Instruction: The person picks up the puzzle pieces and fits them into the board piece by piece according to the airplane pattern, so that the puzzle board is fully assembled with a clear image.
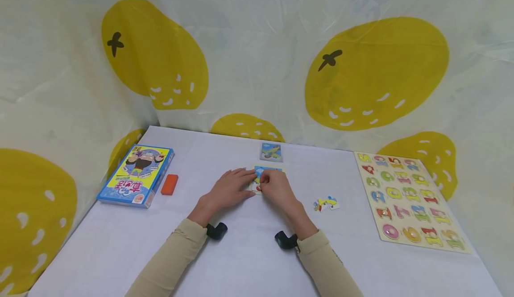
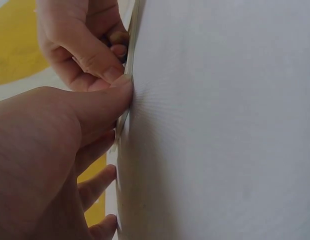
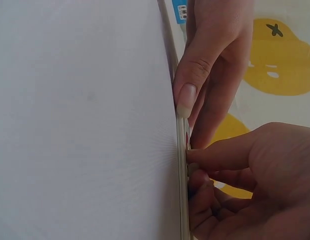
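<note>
In the head view, a small picture puzzle board [image 1: 268, 169] with a blue top lies flat between both hands and is partly covered by them. My left hand [image 1: 228, 191] rests at its left side, fingers extended, the thumb against the near edge. Over the board's right part, my right hand [image 1: 278, 193] has curled fingers. The right wrist view shows its thumb and forefinger pinching a small pale puzzle piece [image 3: 193, 168] at the board's surface; most of the piece is hidden. Loose puzzle pieces [image 1: 327, 204] lie to the right of the right hand.
Beyond the board lies a picture card with a yellow plane [image 1: 271, 152]. A blue and yellow box [image 1: 138, 174] and a red block [image 1: 169, 184] are on the left. A wooden number board [image 1: 409, 201] lies at the right. Patterned cloth [image 1: 257, 65] hangs behind the white table.
</note>
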Demonstrator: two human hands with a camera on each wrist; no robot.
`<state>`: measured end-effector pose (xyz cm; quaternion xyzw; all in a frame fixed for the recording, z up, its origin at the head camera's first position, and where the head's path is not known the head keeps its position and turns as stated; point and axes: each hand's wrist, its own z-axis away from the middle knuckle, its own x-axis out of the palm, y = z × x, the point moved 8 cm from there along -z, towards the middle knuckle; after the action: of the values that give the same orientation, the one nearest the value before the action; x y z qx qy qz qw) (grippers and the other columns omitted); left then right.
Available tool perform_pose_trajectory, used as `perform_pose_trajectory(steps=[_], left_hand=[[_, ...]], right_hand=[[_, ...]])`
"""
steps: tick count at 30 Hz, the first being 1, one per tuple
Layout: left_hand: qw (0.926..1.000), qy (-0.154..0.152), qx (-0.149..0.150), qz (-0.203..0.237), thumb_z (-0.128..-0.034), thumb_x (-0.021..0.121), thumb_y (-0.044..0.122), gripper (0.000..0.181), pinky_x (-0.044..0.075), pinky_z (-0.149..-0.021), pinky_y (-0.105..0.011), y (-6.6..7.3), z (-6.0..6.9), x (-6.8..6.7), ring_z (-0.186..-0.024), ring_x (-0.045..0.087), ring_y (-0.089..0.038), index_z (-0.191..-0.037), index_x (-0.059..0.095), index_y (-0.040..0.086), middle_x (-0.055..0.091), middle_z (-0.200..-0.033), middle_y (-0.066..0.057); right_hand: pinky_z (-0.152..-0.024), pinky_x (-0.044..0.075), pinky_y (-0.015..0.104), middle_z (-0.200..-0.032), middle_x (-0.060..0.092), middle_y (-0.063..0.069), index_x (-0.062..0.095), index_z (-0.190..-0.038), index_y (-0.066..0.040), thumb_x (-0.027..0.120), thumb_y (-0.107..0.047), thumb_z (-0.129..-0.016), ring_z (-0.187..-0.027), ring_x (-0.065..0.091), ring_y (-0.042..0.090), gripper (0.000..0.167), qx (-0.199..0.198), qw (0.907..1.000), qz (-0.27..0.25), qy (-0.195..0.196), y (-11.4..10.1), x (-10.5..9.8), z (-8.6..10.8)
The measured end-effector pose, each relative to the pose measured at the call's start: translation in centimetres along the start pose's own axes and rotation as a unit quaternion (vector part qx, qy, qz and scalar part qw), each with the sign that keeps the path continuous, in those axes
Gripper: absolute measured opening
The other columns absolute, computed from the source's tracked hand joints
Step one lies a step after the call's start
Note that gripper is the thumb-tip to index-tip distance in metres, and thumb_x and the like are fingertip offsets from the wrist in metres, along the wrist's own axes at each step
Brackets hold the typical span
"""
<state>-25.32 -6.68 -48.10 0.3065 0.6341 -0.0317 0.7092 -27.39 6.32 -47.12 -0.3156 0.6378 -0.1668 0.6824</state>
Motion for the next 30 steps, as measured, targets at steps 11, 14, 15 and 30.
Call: perform_pose_trajectory(steps=[11,14,15,30], left_hand=[[0.9999,0.008,-0.006,-0.012,-0.0984,0.060,0.041,0.056,0.027,-0.120,-0.056,0.2,-0.1,-0.2,-0.148,0.036,-0.024,-0.149,0.048,0.021,0.047,-0.155,0.004],[0.9999,0.006,-0.009,-0.013,-0.0980,0.060,0.041,0.056,0.027,-0.120,-0.056,0.3,0.0,-0.2,-0.148,0.036,-0.024,-0.149,0.048,0.021,0.047,-0.155,0.003],[0.9998,0.006,-0.010,-0.014,-0.0979,0.060,0.041,0.056,0.027,-0.120,-0.056,0.4,0.0,-0.2,-0.148,0.036,-0.024,-0.149,0.048,0.021,0.047,-0.155,0.003],[0.9997,-0.020,0.012,-0.005,-0.1015,0.056,0.034,0.049,0.028,-0.118,-0.060,0.8,0.3,0.2,-0.151,0.030,-0.032,-0.149,0.048,0.023,0.038,-0.160,-0.002]], right_hand=[[-0.055,0.041,0.025,-0.068,0.060,0.002,0.065,-0.076,-0.011,0.070,-0.004,-0.082,-0.064,0.053,0.016,0.010,0.020,0.9996,-0.017,0.012,0.7,-0.3,0.1],[-0.055,0.040,0.026,-0.069,0.060,0.002,0.064,-0.075,-0.011,0.073,-0.008,-0.083,-0.066,0.054,0.018,0.011,0.028,0.9994,0.002,0.021,0.7,-0.6,0.2],[-0.055,0.040,0.027,-0.070,0.061,0.002,0.064,-0.075,-0.012,0.074,-0.011,-0.083,-0.066,0.054,0.018,0.013,0.033,0.9991,0.013,0.024,0.8,-0.7,0.3],[-0.052,0.035,0.029,-0.073,0.054,0.002,0.058,-0.073,-0.014,0.082,-0.037,-0.081,-0.066,0.052,0.018,0.034,0.067,0.9944,0.067,0.045,2.2,-1.7,0.9]])
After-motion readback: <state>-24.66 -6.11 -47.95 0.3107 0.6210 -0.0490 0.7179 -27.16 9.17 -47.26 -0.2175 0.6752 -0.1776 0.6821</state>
